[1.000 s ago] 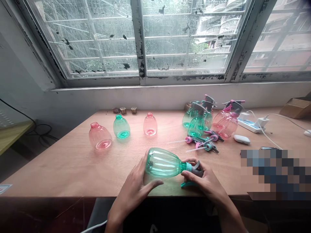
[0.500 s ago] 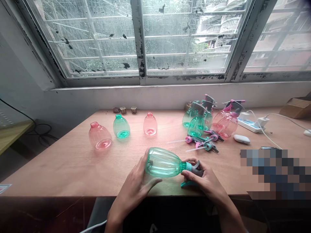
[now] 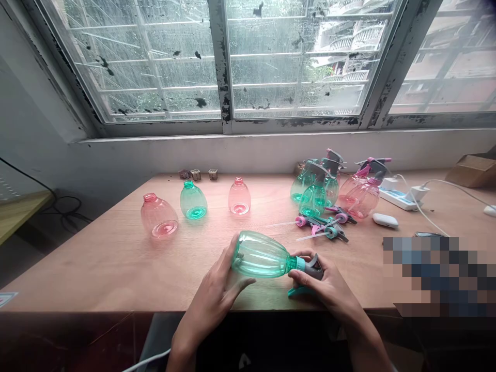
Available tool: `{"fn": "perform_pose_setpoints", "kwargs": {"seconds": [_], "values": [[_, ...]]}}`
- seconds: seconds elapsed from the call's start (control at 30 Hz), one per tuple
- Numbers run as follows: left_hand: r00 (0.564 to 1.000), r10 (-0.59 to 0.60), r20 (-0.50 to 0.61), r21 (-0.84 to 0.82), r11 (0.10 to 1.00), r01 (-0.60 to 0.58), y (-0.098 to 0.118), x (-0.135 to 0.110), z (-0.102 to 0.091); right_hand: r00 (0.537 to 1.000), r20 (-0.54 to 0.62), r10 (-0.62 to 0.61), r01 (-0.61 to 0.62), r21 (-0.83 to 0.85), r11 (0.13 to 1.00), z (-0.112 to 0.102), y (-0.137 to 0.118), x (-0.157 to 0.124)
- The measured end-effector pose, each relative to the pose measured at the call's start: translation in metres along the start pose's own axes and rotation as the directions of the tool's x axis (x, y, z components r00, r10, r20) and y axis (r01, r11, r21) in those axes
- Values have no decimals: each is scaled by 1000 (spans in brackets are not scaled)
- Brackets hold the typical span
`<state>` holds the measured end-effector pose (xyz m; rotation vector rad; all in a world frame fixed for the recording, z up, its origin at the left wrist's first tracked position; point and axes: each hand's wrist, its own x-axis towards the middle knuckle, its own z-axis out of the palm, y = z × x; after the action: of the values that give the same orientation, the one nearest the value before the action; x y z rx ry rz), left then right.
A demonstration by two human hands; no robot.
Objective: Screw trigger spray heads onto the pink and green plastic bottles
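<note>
A clear green spray bottle lies on its side in the air above the near edge of the table, its base to the left. My left hand cups the base end, the fingers partly hidden behind it and the thumb stretched out below. At the other end, my right hand grips the grey and teal spray head, thumb in front and fingers behind. The spray head sits at the bottle's neck. Its teal end sticks out below my right hand.
Headless bottles, pink, green and pink, stand at the back left. Farther right are several bottles with heads, loose spray heads, a power strip and a white case. A blurred patch covers the right front.
The bottle's base end has risen very slightly along with my left hand. My right hand keeps its grip on the spray head; the other things stay in place.
</note>
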<state>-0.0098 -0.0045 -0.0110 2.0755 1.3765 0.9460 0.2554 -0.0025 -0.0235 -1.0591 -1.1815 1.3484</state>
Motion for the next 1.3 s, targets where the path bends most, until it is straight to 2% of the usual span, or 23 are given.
{"fn": "perform_pose_setpoints", "kwargs": {"seconds": [0.27, 0.6, 0.87, 1.03, 1.17, 1.3], "values": [[999, -2, 36, -6, 1000, 2, 10, 3, -6, 1000, 26, -9, 10, -38, 999, -3, 0, 1], [1000, 18, -3, -7, 1000, -18, -1, 0, 0, 1000, 28, -2, 2, -5, 1000, -2, 1, 1], [999, -40, 35, -28, 999, 41, 4, -1, -4, 999, 53, -4, 4, 8, 1000, -3, 1, 0], [999, -21, 47, -21, 1000, 22, 5, 0, -4, 998, 56, 10, -11, 8, 1000, -4, 2, 1], [1000, 10, 14, -13, 1000, -10, 2, -1, -2, 998, 53, 30, -32, 41, 999, -5, 3, 1], [999, -20, 34, -34, 999, 21, 1, -3, 0, 998, 55, 22, -24, 27, 999, -6, 6, 2]]}}
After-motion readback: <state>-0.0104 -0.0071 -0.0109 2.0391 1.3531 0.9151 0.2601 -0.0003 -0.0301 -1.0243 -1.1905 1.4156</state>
